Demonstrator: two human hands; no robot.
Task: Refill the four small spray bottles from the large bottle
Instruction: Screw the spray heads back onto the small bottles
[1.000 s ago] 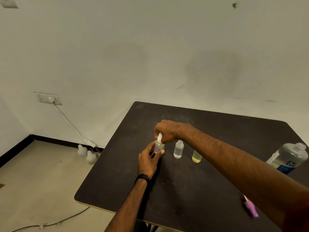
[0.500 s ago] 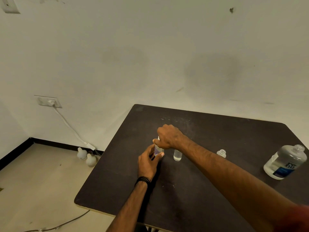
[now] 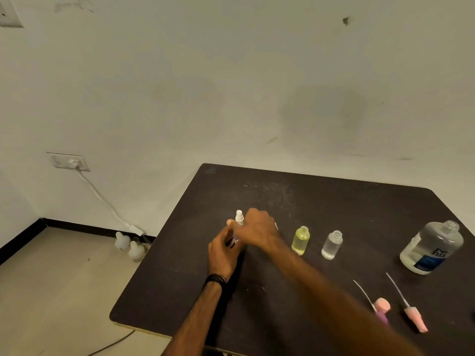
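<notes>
Lying nearest on the dark table (image 3: 295, 299), toward its right front: two pink spray tops, dip tubes pointing away, one (image 3: 380, 305) partly behind the right forearm, the other (image 3: 414, 318) just beside it. Working at mid-table: left hand (image 3: 223, 253) wrapping the body of a small spray bottle (image 3: 239, 220), fingers curled round it; right hand (image 3: 258, 231) crossing over beside the white sprayer neck, fingers curled, but whether actually pinching the top cannot be told. Judging the step: probably unscrewing or reseating this bottle's spray head, ahead of or after pouring. Standing to the right, well apart from the hands: yellow-tinted small bottle (image 3: 300, 240), uncapped; next, clear small bottle (image 3: 332, 244), uncapped, little liquid showing; fourth small bottle hidden, perhaps behind the right hand. Sitting at far right edge: large bottle (image 3: 431, 247), cap off, partly full. Calling next for a steady twist while keeping the bottle upright, then fetching the large bottle. Beyond: beige floor (image 3: 51, 291), two white bulb-shaped items (image 3: 129, 246) by the black skirting, cable (image 3: 102, 199) running up to a wall socket (image 3: 69, 161), plain scuffed wall (image 3: 231, 86).
</notes>
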